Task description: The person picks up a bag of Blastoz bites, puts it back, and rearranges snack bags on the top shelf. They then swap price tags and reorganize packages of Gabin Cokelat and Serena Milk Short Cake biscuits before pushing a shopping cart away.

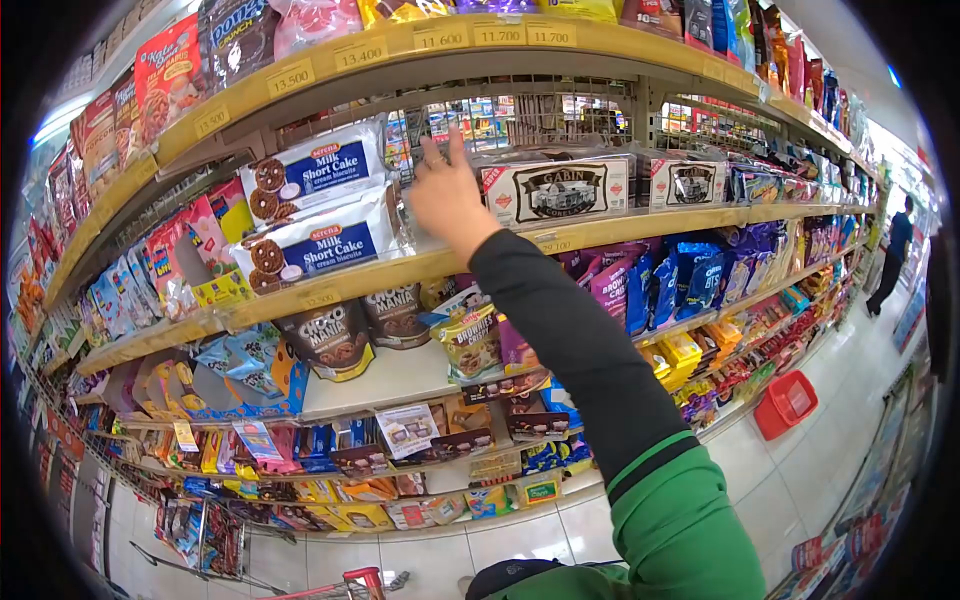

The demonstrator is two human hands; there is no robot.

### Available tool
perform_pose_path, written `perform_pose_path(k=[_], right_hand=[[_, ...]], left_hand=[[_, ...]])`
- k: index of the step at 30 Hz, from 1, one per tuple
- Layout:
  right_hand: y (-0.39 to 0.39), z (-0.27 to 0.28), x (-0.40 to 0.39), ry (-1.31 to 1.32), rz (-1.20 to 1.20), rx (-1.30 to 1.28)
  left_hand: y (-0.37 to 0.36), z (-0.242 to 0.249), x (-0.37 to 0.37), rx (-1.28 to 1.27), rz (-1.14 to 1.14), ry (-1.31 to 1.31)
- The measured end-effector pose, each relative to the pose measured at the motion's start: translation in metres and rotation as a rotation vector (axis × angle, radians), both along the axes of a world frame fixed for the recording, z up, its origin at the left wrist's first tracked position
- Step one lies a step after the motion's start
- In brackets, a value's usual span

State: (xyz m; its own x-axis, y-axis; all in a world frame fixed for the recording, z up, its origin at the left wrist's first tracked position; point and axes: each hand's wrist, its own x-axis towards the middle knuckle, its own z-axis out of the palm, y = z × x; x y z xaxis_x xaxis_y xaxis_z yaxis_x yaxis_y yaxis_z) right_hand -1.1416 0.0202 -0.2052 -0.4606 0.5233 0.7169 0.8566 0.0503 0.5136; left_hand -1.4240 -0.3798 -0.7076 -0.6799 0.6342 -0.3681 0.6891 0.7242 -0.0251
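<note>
My right hand (447, 197) reaches out to the shelf at the end of a black and green sleeve. Its fingers are spread and raised, and nothing shows in its grasp. To its left, two stacked packs of Milk Short Cake cream biscuits (335, 170) lie close beside the wrist and palm. Just right of the hand stands a clear-wrapped Gabin biscuit pack (560, 192), with another Gabin pack (686, 182) farther along. Below the forearm are brown Choco Mania pouches (328, 338) and a Brownies Crispy bag (470, 342). My left hand is out of the frame.
A yellow shelf edge (420, 40) with price tags runs above the hand. On the floor at right sits a red basket (786, 404). A person (893, 255) stands farther down the aisle. The red handle of a cart (365, 578) shows at the bottom.
</note>
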Motion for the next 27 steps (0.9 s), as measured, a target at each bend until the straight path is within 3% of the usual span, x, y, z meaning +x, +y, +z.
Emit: perform_pose_path(k=[2, 4, 5, 7, 9, 12, 14, 17, 19, 20, 21, 22, 23, 25, 27], right_hand=[[-0.010, -0.008, 0.007, 0.081, 0.328, 0.280], [-0.045, -0.025, 0.013, 0.205, 0.628, 0.374], [-0.077, -0.041, 0.019, 0.274, 0.689, 0.295], [-0.114, -0.097, 0.036, 0.333, 0.846, 0.074], [-0.127, -0.184, 0.063, 0.311, 0.864, -0.148], [-0.171, -0.331, 0.110, 0.462, 0.730, -0.512], [-0.230, -0.410, 0.136, 0.642, 0.442, -0.677], [-0.314, -0.512, 0.193, 0.669, 0.109, -0.974], [-0.362, -0.574, 0.251, 0.462, -0.343, -1.485], [-0.373, -0.572, 0.265, 0.276, -0.577, -1.776], [-0.394, -0.639, 0.314, 0.489, -0.854, -1.867], [-0.407, -0.642, 0.335, 0.544, -0.901, -1.916], [-0.427, -0.706, 0.387, 0.510, -0.853, -1.932], [-0.427, -0.682, 0.393, 0.564, -0.733, -1.762], [-0.401, -0.648, 0.381, 0.074, -0.504, -1.712]], left_hand=[[0.007, 0.028, 0.013, 0.001, 0.045, -0.032], [0.003, 0.038, 0.015, -0.015, 0.101, -0.144], [0.004, 0.030, 0.007, -0.025, 0.128, -0.235], [-0.012, -0.022, -0.002, 0.355, -0.065, 0.104], [-0.014, -0.024, -0.002, 0.440, -0.050, 0.052], [-0.021, -0.059, -0.021, 0.622, 0.018, -0.075], [-0.026, -0.081, -0.036, 0.661, 0.075, -0.159], [-0.026, -0.070, -0.040, 0.738, 0.083, -0.359], [-0.021, -0.051, -0.034, 0.684, 0.092, -0.367], [-0.015, -0.033, -0.030, 0.598, 0.144, -0.401], [-0.015, -0.025, -0.027, 0.514, 0.200, -0.431], [-0.021, -0.041, -0.031, 0.578, 0.118, -0.389], [-0.023, -0.044, -0.030, 0.571, 0.106, -0.372], [-0.028, -0.045, -0.024, 0.552, 0.099, -0.338], [-0.036, -0.042, -0.015, 0.557, 0.080, -0.320]])
